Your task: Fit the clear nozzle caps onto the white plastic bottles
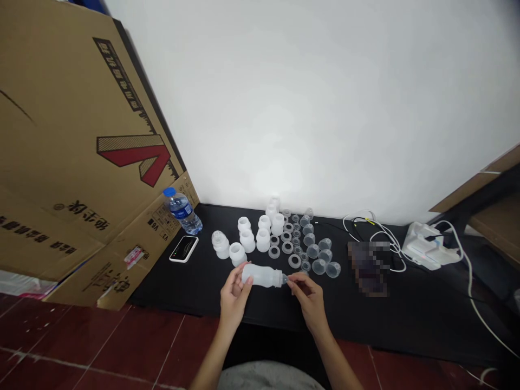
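A white translucent plastic baby bottle [262, 275] lies sideways between my hands, with its narrow neck pointing right. My left hand [234, 295] grips its body. My right hand [309, 300] pinches the neck end, where a small clear piece [284, 279] shows. Just beyond the hands stand rows of white bottle collars [247, 240], flat plastic rings [287, 247] and clear dome caps [319, 266]. These parts stand on a black tabletop [195, 292]. The nearest ring [294, 261] is a little above my right fingers and does not touch them.
A water bottle [182, 212] and a phone [183, 248] lie at the table's left end, beside large cardboard sheets [89, 151]. To the right are a pixelated object [369, 268], white cables [374, 233] and a white device [426, 246]. A white wall stands behind.
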Tool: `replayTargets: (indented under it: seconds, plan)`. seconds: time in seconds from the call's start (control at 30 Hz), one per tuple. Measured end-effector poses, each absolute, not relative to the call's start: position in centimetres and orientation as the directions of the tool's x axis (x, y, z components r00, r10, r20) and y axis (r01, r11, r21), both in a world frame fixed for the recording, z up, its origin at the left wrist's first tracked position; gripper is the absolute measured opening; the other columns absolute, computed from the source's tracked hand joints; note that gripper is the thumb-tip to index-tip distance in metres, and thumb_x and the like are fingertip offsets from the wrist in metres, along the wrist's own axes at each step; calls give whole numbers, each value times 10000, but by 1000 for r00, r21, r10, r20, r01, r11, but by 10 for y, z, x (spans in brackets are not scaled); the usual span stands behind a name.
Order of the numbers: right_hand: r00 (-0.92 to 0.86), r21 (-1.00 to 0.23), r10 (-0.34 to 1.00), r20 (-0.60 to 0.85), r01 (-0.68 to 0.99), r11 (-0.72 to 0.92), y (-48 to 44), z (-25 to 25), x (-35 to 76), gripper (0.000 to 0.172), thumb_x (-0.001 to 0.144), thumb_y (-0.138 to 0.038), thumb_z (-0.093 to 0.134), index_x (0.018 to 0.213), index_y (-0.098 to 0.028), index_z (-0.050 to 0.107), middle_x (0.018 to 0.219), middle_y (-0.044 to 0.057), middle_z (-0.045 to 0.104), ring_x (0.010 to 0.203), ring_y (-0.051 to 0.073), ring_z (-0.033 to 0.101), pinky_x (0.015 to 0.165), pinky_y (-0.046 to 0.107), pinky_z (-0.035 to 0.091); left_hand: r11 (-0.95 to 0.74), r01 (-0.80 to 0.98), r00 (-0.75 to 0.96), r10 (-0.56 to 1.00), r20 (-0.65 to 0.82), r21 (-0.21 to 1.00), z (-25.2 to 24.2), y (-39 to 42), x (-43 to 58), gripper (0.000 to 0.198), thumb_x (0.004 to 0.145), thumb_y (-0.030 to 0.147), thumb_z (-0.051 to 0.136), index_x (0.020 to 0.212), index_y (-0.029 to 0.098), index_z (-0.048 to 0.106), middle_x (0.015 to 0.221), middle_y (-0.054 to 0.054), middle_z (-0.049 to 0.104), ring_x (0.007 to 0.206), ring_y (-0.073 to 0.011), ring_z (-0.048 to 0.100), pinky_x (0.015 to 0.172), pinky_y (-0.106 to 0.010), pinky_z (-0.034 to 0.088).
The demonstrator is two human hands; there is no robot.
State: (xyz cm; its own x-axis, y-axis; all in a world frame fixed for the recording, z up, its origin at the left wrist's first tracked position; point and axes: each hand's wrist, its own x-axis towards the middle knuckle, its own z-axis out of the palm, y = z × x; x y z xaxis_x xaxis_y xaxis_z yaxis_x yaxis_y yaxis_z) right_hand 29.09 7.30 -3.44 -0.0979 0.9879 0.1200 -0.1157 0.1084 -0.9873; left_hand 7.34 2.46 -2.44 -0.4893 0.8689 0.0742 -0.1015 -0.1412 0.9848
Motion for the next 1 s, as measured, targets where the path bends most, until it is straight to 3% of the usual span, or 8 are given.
replayTargets:
  seconds: [0.17, 0.4, 0.53, 0.73, 1.0]
  plan:
    - [-93, -992, 990, 103, -76, 96, 73, -35, 290, 271, 933, -494, 806, 873, -232, 774, 731, -2, 641, 652, 176, 550, 633, 293, 452, -177, -119, -433, 895, 109, 977, -23, 22, 74, 536, 880, 521, 828, 1296, 206, 706, 1430, -177, 718, 1370, -357, 666, 1129, -459, 570]
    - [-117, -988, 984, 133, 67, 142, 69, -29, 287, 541, 1049, -598, 607, 661, -226, 545, 632, -29, 488, 607, 156, 464, 605, 282, 371, -188, -132, -388, 913, 124, 973, -31, 20, 74, 519, 896, 465, 831, 1321, 198, 696, 1450, -183, 706, 1355, -344, 681, 1129, -444, 574]
    - [-120, -985, 984, 132, 94, 143, 69, -32, 286, 540, 1068, -601, 564, 681, -225, 559, 626, -35, 471, 596, 155, 460, 592, 281, 364, -203, -143, -405, 905, 130, 969, -32, 20, 74, 492, 911, 437, 824, 1323, 195, 707, 1431, -178, 721, 1337, -338, 697, 1117, -427, 586]
    - [-115, -994, 987, 111, 10, 113, 68, -36, 285, 404, 1034, -609, 621, 876, -238, 635, 714, -34, 522, 612, 159, 475, 579, 270, 386, -213, -143, -410, 902, 138, 967, -34, 21, 73, 467, 921, 417, 816, 1321, 202, 708, 1428, -172, 725, 1329, -331, 704, 1102, -420, 599]
    - [-128, -988, 983, 135, 52, 143, 68, -34, 286, 549, 1098, -578, 517, 671, -234, 508, 647, -22, 497, 624, 160, 495, 618, 283, 392, -230, -123, -377, 911, 169, 966, -32, 18, 73, 446, 919, 384, 821, 1306, 202, 695, 1408, -170, 733, 1294, -317, 725, 1078, -413, 613]
